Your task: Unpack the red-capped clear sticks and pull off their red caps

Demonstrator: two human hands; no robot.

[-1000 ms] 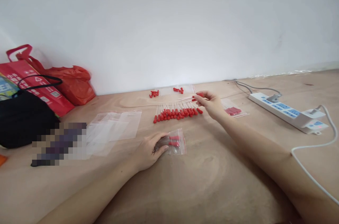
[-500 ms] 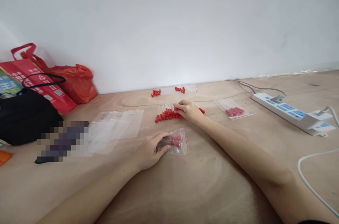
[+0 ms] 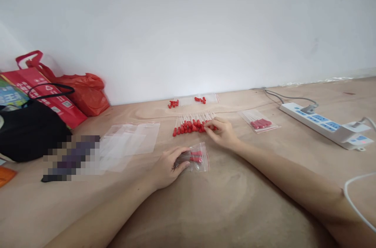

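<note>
My left hand (image 3: pixel 168 166) rests on the table with its fingers closed around a clear zip bag (image 3: pixel 203 165). Inside that bag lie droppers with red rubber bulbs, partly covered by the hand. Beyond it, a row of droppers (image 3: pixel 188 127) lies side by side, their pale tubes pointing to the wall and red bulbs towards me. At the row's right end is my right hand (image 3: pixel 223 132), its thumb and fingers pinched at a red bulb; the fingers partly hide the grip.
Flat clear bags (image 3: pixel 138 138) lie overlapping on the left. A filled bag of droppers (image 3: pixel 261 123) is at the right, near a white power strip (image 3: pixel 320 123). Loose red bulbs (image 3: pixel 173 103) sit by the wall. Red bags (image 3: pixel 88 93) and a black bag (image 3: pixel 32 130) stand far left.
My right hand has moved right along the row to its right end, uncovering the droppers in the middle. My left hand still holds the bag in the same place.
</note>
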